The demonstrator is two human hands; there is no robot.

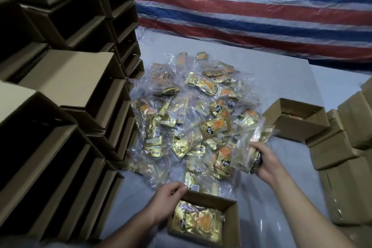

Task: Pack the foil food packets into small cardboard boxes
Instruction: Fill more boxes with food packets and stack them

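Gripping a clear bag of foil packets (255, 147) at the pile's near right edge, the right hand (265, 159) has its fingers curled round it; the left hand (169, 195) curls over the far left corner of the near box (231, 213), steadying it. To go well, I'd judge the bag should be laid flat on the packets already in that box. A second open box (298, 125) beyond the right hand holds packets too. Empty boxes (66, 94) stand stacked at left.
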